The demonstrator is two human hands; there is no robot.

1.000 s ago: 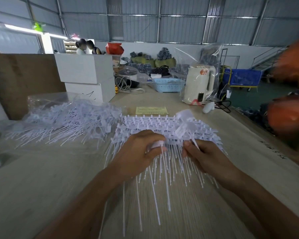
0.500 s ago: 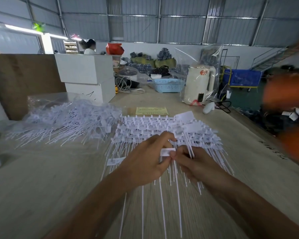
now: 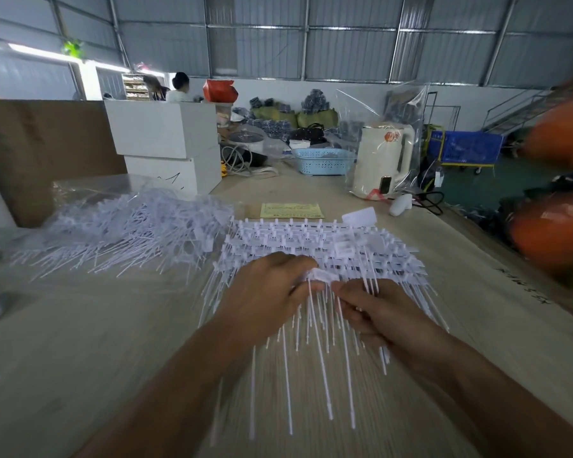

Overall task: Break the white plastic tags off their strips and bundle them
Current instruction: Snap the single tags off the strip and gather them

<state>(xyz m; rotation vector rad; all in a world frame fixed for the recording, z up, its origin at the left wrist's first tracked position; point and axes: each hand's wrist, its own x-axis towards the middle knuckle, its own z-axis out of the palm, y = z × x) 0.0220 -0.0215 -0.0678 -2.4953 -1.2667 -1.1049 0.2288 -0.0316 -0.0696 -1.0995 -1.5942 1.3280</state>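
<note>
White tags (image 3: 323, 275) sit pinched between my left hand (image 3: 265, 292) and right hand (image 3: 374, 312), tails hanging toward me, just above the strips (image 3: 311, 239) on the table (image 3: 80, 342); farther left lies a loose pile (image 3: 123, 229).

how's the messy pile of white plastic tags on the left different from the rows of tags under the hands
The loose heap of white plastic tags lies tangled, tails pointing all ways, on clear plastic sheeting, untouched. The stacked rows of white plastic tag strips lie ordered, tails towards the person, with both hands at their near edge. Both are white and rest on the wooden table.
</note>
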